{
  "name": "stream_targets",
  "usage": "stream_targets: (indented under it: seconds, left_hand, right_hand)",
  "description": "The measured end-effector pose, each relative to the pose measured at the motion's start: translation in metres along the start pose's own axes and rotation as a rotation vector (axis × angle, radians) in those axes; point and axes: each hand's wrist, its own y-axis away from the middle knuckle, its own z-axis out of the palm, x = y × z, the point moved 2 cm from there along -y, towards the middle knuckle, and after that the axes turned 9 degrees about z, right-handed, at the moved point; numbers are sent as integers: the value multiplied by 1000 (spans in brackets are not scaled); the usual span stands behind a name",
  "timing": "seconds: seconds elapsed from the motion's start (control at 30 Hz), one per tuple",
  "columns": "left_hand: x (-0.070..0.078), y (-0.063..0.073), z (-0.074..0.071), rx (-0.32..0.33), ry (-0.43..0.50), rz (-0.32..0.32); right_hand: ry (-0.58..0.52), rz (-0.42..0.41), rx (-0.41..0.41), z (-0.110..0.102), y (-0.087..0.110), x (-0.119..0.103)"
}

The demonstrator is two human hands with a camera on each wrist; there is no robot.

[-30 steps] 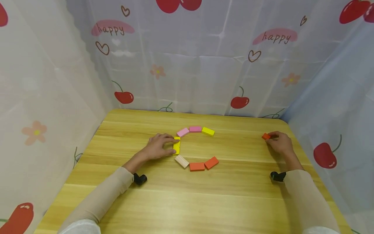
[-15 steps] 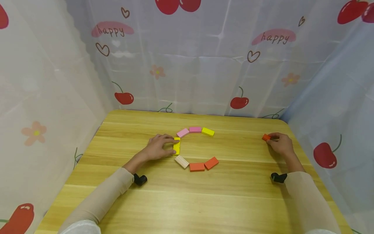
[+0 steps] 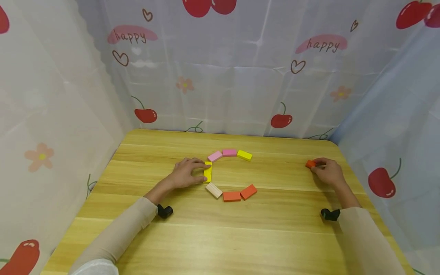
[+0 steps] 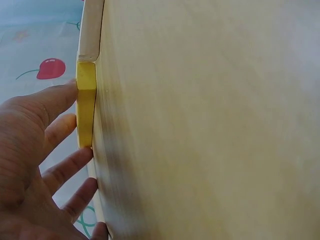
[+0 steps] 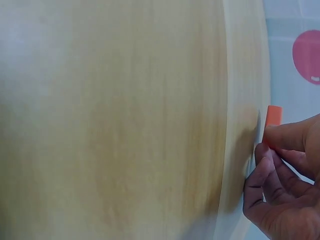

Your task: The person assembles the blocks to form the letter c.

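At the left side of a curved row, my left hand [image 3: 185, 173] holds a yellow block [image 3: 207, 172] lying flat, with thumb and forefinger near its two ends. The left wrist view shows that hand [image 4: 35, 135] with its other fingers spread beside the yellow block [image 4: 86, 107]. Far to the right, my right hand [image 3: 329, 172] pinches an orange block [image 3: 310, 164] between thumb and fingertips. In the right wrist view the orange block [image 5: 273, 116] sticks out past the thumb, its other end covered by the hand [image 5: 285, 185].
Above the yellow block lie a light pink block [image 3: 215, 156], a darker pink block [image 3: 229, 152] and another yellow block [image 3: 245, 155]. Below it are a plain wood block [image 3: 214, 190] and two orange-red blocks, one level [image 3: 232, 196], one slanted [image 3: 249, 191]. A printed curtain [image 3: 233, 95] surrounds the table [image 3: 220, 236].
My right hand has moved slightly left and toward me with the orange block. The left hand and the row of blocks stay in place.
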Motion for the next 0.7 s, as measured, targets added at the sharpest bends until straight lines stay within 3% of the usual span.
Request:
stream_targets:
  seconds: [0.2,0.43,0.7]
  left_hand:
    - [-1,0,0,8,-6,9]
    - [-1,-2,-1,11,-3,11]
    - [0,-1,-1,6,0,19]
  right_hand:
    - [7,-57,-35,3,7,-9]
    - [-1,-135,-18,9,15,-22]
    - [-22,-163,-58,23,27,-41]
